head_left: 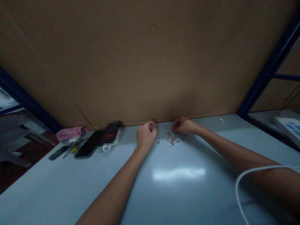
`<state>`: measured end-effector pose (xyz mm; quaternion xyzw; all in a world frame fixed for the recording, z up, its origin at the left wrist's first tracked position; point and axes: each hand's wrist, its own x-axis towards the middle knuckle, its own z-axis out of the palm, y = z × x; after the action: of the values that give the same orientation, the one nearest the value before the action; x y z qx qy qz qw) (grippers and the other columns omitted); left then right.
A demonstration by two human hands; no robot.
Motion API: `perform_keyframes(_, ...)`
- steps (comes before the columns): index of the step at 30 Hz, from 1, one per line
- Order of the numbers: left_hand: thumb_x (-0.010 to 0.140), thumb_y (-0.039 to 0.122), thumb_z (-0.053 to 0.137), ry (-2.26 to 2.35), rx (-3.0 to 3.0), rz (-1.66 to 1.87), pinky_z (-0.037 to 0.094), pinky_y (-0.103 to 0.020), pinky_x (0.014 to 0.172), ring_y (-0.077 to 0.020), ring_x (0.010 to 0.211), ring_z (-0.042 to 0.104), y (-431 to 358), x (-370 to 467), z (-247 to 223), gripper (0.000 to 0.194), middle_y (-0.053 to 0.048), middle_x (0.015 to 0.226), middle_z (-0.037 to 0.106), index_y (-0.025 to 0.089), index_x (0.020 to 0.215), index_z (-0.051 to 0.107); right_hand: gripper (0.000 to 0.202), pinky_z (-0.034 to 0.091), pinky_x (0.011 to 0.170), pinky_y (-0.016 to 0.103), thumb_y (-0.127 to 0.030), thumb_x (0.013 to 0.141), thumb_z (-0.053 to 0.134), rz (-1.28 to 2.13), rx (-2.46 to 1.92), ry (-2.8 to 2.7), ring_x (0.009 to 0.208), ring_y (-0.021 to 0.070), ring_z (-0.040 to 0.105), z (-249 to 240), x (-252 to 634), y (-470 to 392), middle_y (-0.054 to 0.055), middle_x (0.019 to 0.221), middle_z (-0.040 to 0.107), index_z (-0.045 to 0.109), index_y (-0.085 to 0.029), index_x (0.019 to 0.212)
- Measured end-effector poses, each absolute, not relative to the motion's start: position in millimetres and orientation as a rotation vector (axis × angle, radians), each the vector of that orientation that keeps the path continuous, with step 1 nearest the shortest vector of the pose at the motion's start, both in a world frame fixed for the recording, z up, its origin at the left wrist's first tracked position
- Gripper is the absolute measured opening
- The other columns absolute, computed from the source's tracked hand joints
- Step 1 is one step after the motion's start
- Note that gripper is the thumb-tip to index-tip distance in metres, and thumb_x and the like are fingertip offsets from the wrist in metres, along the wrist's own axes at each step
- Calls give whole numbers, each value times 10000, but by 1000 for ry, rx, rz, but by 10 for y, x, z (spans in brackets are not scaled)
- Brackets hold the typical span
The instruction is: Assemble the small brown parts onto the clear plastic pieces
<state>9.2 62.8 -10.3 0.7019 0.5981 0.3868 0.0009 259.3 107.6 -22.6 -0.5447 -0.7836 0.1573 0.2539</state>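
Note:
A loose pile of small clear and gold-coloured pieces (172,140) lies on the pale table near the back panel; they are too small to name. Left of it, my left hand (146,136) has its fingers curled into a pinch, and whatever it may hold cannot be made out. A few more small pieces (157,142) lie just beside that hand. At the pile's far right edge my right hand (185,125) is closed with the fingertips together, low over the pieces. What may be between those fingertips is too small to tell.
A brown board (150,62) stands along the table's back edge. To the left lie a black phone (88,145), a smaller dark flat item (58,153) and a folded pink cloth (70,132). A white cable (239,187) loops across my right forearm. Small white bits (221,120) lie back right.

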Motion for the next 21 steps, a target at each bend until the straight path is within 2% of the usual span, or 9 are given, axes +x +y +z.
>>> perform_keyframes(2, 910, 250, 656, 1824, 2215, 1238, 409, -292, 654, -204, 649, 631, 615, 113, -98, 137, -10, 664, 668, 234, 942, 788, 135, 475, 664, 283, -304, 831, 789, 375, -1468, -2096, 757, 207, 707, -159, 2605, 1013, 67, 840, 788, 786, -174, 867)
perform_keyframes(4, 927, 319, 674, 1718, 2192, 1297, 420, -283, 651, -188, 643, 625, 598, 143, -90, 159, -8, 666, 673, 219, 931, 797, 187, 488, 747, 304, -321, 850, 783, 289, -1404, -2063, 873, 231, 707, -73, 2609, 893, 80, 945, 785, 770, -179, 972)
perform_keyframes(8, 982, 516, 641, 1247, 2060, 1313, 476, -268, 643, -180, 680, 662, 537, 273, -93, 384, -41, 761, 759, 175, 956, 816, 215, 499, 849, 348, -332, 913, 751, -22, -986, -2024, 958, 249, 658, 85, 2538, 532, 93, 1001, 725, 696, -196, 1071)
perform_keyframes(14, 988, 474, 664, 902, 1891, 1292, 560, -288, 723, -196, 798, 737, 465, 444, -133, 365, -90, 947, 823, 151, 1050, 824, 137, 504, 868, 383, -208, 951, 675, -151, -899, -2110, 1000, 275, 623, 122, 2381, 264, 108, 1037, 700, 667, -214, 1088)
perform_keyframes(18, 975, 440, 692, 1068, 1971, 1335, 554, -295, 720, -188, 765, 717, 497, 392, -159, 307, -76, 936, 826, 168, 1014, 828, 209, 517, 884, 386, -204, 956, 682, -49, -912, -2152, 1016, 268, 627, -6, 2452, 338, 113, 1108, 691, 677, -220, 1164)
perform_keyframes(21, 967, 423, 712, 1236, 2075, 1354, 538, -298, 728, -177, 734, 693, 528, 337, -185, 256, -53, 941, 828, 199, 1011, 828, 101, 523, 881, 377, -167, 960, 660, 76, -920, -2192, 984, 252, 635, -146, 2532, 366, 96, 1035, 679, 723, -221, 1017)
